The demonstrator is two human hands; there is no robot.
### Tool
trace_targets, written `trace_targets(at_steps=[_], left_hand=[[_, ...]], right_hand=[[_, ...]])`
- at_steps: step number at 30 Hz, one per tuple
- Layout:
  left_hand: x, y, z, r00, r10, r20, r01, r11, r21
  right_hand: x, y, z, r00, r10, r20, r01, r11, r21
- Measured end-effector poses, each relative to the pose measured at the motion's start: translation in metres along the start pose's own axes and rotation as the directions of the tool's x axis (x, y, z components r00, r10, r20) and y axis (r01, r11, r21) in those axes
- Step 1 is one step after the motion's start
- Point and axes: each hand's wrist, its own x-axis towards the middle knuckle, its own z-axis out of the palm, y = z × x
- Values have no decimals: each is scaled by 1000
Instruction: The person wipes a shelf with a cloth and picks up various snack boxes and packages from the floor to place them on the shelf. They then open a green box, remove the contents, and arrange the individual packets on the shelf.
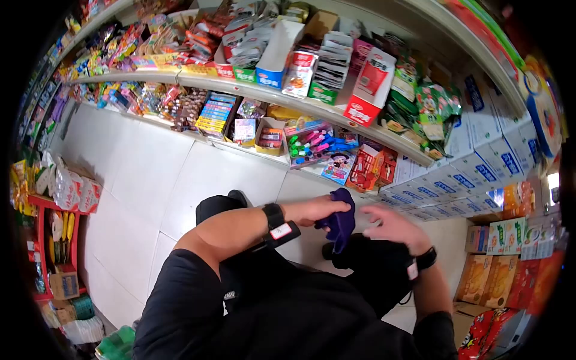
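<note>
Beyond the black sleeve, a purple cloth clenched by the left hand could be knocked loose by the spread right hand at three o'clock.

The person wears a black short-sleeved top and black trousers. Each wrist bears a black strap with a white tag, the left strap at ten o'clock from the right strap.

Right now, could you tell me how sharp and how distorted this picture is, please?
Head view: strong fisheye bends the shelves and leaves black corners; the right hand is motion-blurred, the left hand on the purple cloth is sharper; lighting even.
</note>
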Motion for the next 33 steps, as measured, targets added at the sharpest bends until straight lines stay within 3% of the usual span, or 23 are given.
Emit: trace_targets(at_steps=[1,3,4,6,9,10,11,12,13,14,15,16,17,19,21,23,24,28,33], left_hand=[[-1,2,-17,1000,-18,2,18,999,30],[-5,-3,-48,999,45,23,-44,998,-38],[-5,-2,-59,998,57,22,-55,997,-55],[-13,1,-76,993,96,-69,-96,995,2],[-10,4,-83,988,75,-135,-58,990,126],[-19,14,-83,991,106,-85,-88,977,193],[-29,25,-85,996,86,-11,-80,955,284],[-29,23,-88,996,90,2,-84,925,371],[-28,21,-90,995,94,18,-92,885,456],[-31,24,-92,995,91,26,-94,892,443],[-37,29,-94,993,107,57,-121,810,575],[-38,31,-97,988,121,91,-150,706,692],[-35,27,-102,988,121,100,-156,713,684],[-33,14,-115,969,175,175,-240,835,495],[-43,16,-125,976,162,145,-214,847,487],[-50,15,-133,989,145,16,-134,861,490],[-51,17,-136,989,141,48,-146,862,485],[-49,13,-136,997,66,50,-83,804,588],[-42,12,-125,998,-11,60,-34,716,698]], right_hand=[[5,-9,-22,995,70,71,-65,996,-66],[33,-17,-53,968,210,141,-215,976,24],[51,-27,-64,964,218,152,-222,975,7],[89,-46,-78,984,131,124,-162,945,283],[166,-35,-71,978,150,143,-179,961,212],[191,-27,-65,975,160,155,-191,960,205],[213,-17,-56,995,96,22,-94,991,-100],[232,-4,-46,997,-7,-80,-25,915,-403],[245,8,-41,998,11,-69,-38,914,-403],[258,19,-37,983,-42,-178,-29,925,-379],[269,31,-33,953,-95,-286,-14,933,-358],[276,42,-31,915,47,-402,-118,981,-155],[283,57,-34,915,58,-399,-131,979,-158],[286,81,-43,866,203,-457,-120,972,204],[276,61,-32,826,292,-482,-151,939,310],[266,62,-22,867,357,-347,-195,885,423],[264,79,-16,894,370,-254,-229,863,450],[261,107,22,834,524,-171,-380,771,511],[270,138,42,801,597,-54,-406,608,682]])
